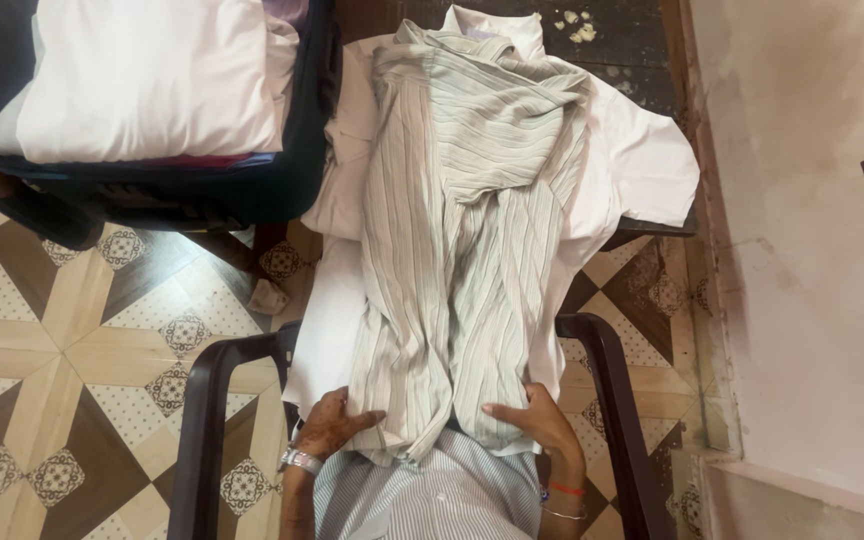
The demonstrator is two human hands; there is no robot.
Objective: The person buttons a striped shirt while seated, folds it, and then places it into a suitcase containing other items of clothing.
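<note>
head view, suitcase (307,150) holding folded white cloth (142,80)

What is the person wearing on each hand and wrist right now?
The left hand is bare, with a silver metal watch band round the wrist. The right hand is bare too; its wrist carries a thin red thread band, with a spot of blue beside it, and a slim silver bangle further up the forearm. No sleeves reach either wrist, and no rings can be made out.
</note>
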